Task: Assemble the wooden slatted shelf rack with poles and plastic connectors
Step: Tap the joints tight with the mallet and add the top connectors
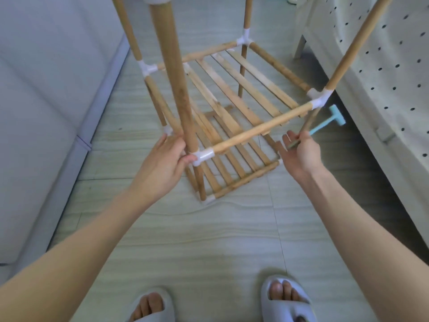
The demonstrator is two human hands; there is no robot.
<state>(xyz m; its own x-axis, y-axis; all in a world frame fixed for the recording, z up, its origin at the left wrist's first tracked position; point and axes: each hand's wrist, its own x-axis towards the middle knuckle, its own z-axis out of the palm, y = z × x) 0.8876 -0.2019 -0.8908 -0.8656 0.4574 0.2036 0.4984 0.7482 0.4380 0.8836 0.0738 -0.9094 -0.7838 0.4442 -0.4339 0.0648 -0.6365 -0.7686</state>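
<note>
- My left hand (166, 156) presses its fingers against the white plastic connector (201, 156) at the near left corner of the rack, thumb side on the pole there; whether the fingers wrap it I cannot tell.
- My right hand (299, 152) is curled round the handle of a small light-blue mallet (325, 123), whose head sits just beside the rack's near right corner. The two hands are well apart, one at each end of the front rail (262, 127).
- The rack (232, 101) stands on the tiled floor (209, 240) between a pale sofa (46, 89) and a dotted bedspread (383, 54).
- Done, as I judge it: a bottom slatted shelf (232, 159) near the floor, a middle slatted shelf (243, 82) framed by rails and four corner connectors, and upright poles (171, 66) rising from all four corners.
- Left, I think: the upper level, which runs out of view at the top, and perhaps tapping this joint tight.
- No containers show here; the shelves hold nothing.
</note>
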